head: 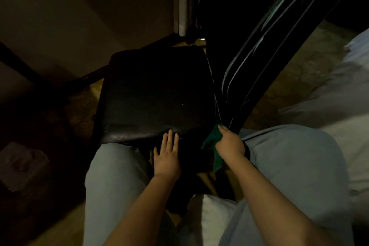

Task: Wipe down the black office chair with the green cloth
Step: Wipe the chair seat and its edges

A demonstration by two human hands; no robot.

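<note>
Both hands work: left hand [167,154] flat, fingers released, on the chair [155,94]; right hand [229,144] grasping the cloth [211,140], whose loose tail may snag.

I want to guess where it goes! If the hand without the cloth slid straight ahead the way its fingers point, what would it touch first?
Probably the black seat cushion. The left hand lies flat, fingertips already about at its front edge.
</note>
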